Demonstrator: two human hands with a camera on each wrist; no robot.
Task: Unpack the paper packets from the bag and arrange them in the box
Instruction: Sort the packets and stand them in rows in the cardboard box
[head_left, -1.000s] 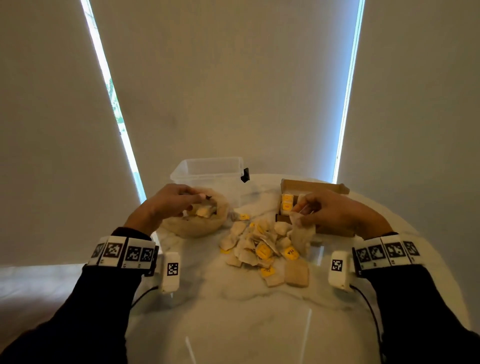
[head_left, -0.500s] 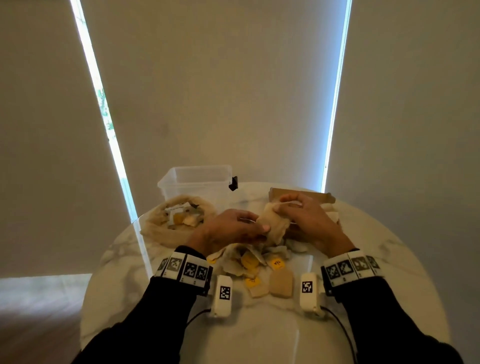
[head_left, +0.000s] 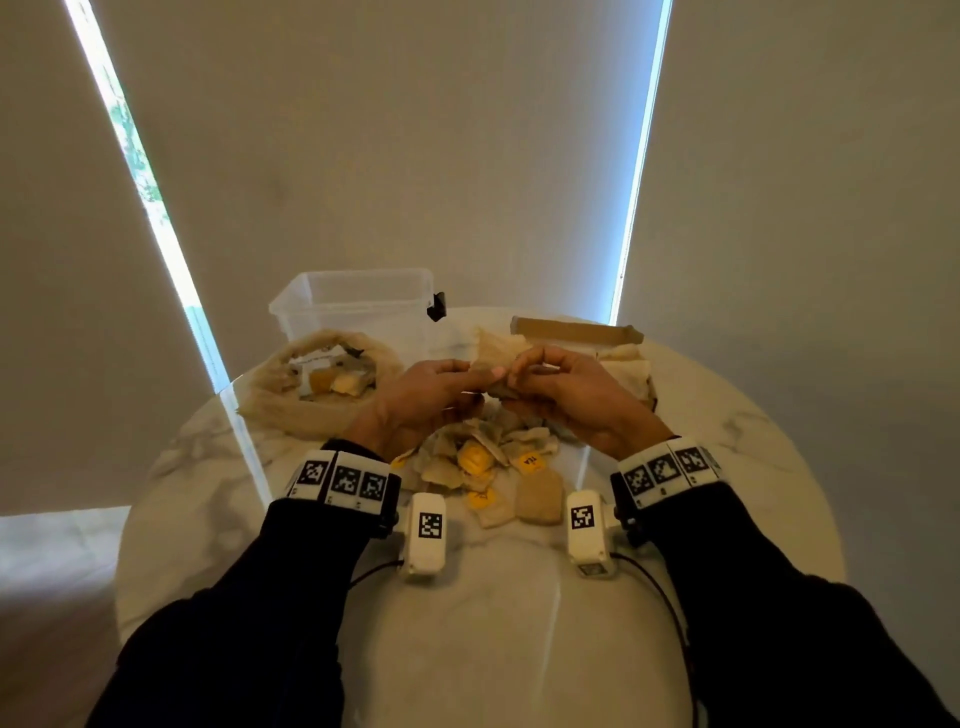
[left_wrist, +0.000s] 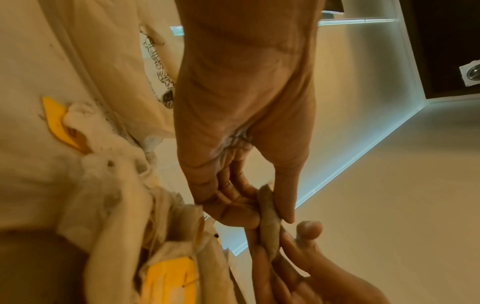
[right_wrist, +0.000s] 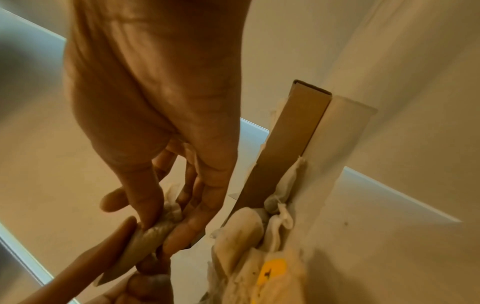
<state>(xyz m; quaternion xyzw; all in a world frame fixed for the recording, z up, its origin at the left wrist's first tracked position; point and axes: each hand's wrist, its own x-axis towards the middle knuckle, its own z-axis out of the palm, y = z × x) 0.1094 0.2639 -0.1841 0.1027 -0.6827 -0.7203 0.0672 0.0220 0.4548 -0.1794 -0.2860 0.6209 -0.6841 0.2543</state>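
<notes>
Both grips are clamped on one paper packet (head_left: 496, 348), held in the air above the pile: the left hand (head_left: 426, 395) pinches its near edge between thumb and fingers, the right hand (head_left: 563, 387) the other edge. It looks thin, limp and very light, likely easy to tear, so flat pads on the margins suit it best. Below, loose packets (head_left: 483, 462) litter the worktop (head_left: 519, 623); the cloth bag (head_left: 270, 400) sits left, the cardboard box (head_left: 571, 330) right, seemingly part-filled.
</notes>
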